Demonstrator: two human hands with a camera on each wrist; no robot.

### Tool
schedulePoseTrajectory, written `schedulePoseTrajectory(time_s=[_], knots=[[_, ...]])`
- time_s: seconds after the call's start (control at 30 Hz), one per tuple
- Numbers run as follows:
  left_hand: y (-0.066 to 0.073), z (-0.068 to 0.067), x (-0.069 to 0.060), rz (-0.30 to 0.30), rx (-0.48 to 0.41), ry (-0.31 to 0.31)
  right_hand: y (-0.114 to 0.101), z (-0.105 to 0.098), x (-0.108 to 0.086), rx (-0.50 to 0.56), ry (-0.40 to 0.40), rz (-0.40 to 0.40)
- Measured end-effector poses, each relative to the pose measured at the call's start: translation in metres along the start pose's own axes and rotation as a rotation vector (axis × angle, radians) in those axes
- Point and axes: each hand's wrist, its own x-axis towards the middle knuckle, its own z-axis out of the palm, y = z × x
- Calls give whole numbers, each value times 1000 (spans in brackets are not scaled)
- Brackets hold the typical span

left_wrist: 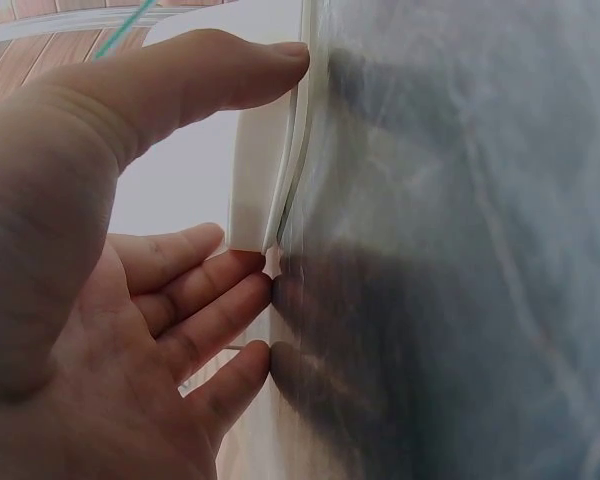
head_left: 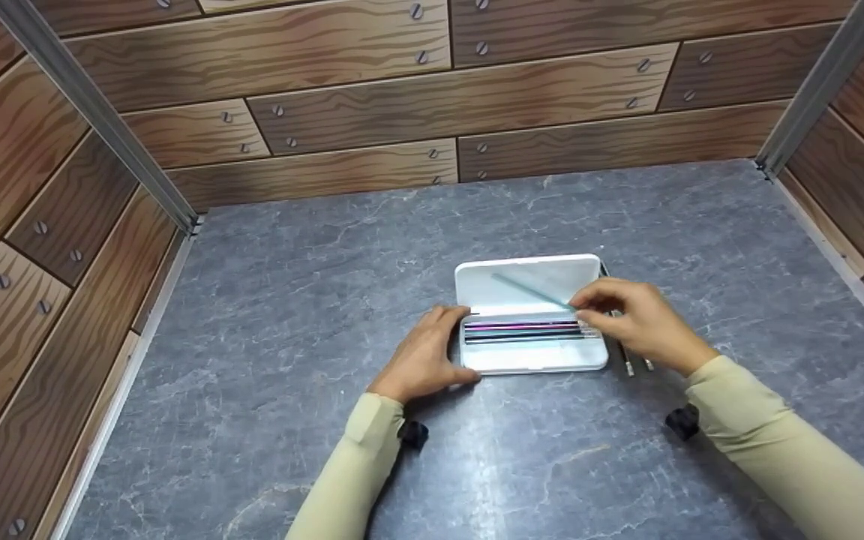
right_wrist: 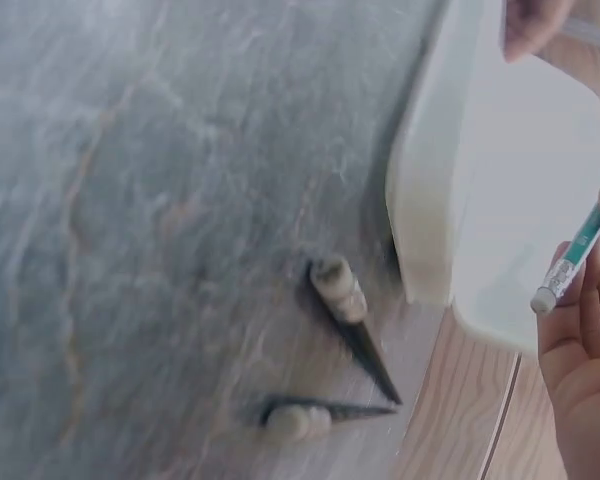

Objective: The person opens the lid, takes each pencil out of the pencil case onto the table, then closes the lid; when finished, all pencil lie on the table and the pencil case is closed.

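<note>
A white pencil case point(head_left: 533, 360) lies with its lid point(head_left: 477, 283) hinged back, and several pencils point(head_left: 522, 331), dark and pink among them, lie side by side inside. My left hand point(head_left: 424, 356) rests at the case's left end, thumb at the near corner and fingers along the side. Over the case, my right hand point(head_left: 631, 319) pinches a teal pencil point(head_left: 526, 289) near its eraser end. That pencil slants up and left in front of the lid. In the right wrist view its silver ferrule and white eraser point(right_wrist: 545, 299) stick out past the fingers.
Two dark pencils point(right_wrist: 365, 355) with pale erasers lie on the grey marbled table point(head_left: 289, 300), just right of the case. Wood-patterned walls point(head_left: 372, 105) enclose the table at the back and both sides.
</note>
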Motion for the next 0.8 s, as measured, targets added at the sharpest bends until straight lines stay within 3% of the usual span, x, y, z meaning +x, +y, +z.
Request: schedulePoseTrajectory(time_s=[0.2, 0.33, 0.6, 0.8], knots=[[1, 0, 1, 1, 7, -4, 14, -19, -6, 129, 196, 79], [0, 0, 0, -3, 4, -9, 27, -30, -11, 145, 279, 167], [-2, 1, 1, 6, 4, -5, 43, -36, -29, -80, 276, 447], [-1, 1, 1, -7, 7, -11, 44, -35, -34, -185, 254, 538]])
